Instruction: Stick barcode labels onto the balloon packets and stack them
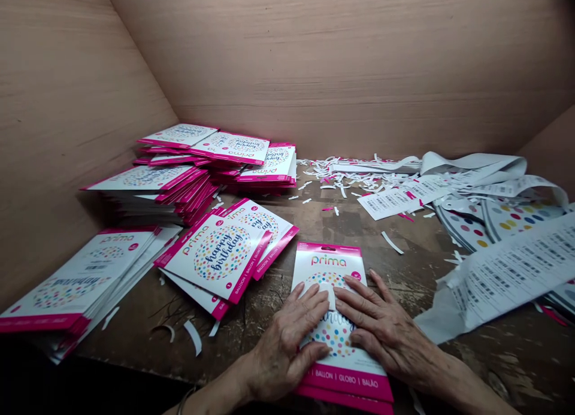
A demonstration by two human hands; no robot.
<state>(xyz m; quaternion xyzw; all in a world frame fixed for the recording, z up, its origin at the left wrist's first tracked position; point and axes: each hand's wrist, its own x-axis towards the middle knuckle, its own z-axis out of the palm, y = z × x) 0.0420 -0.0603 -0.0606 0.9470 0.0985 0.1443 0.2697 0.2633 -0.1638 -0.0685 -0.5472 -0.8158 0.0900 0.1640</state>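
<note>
Left hand (291, 336) and right hand (381, 324), both spread flat over a Prima balloon packet (336, 343), bottom centre of the frame
They meet at a small white slip (331, 296) on its front; I judge the work partway: the lower-left pile (81, 286) seems to carry a barcode label (101, 265) on top; loose packets (215, 256) left of centre show none; the barcode strip (523, 277) at right has many labels remaining.

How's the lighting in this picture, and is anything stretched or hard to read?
Head view: soft light, lower left corner nearly black; head view: left stack looks stretched toward the edge; head view: uncovered large lettering on the front packet legible, fine print on the label strip not.
</note>
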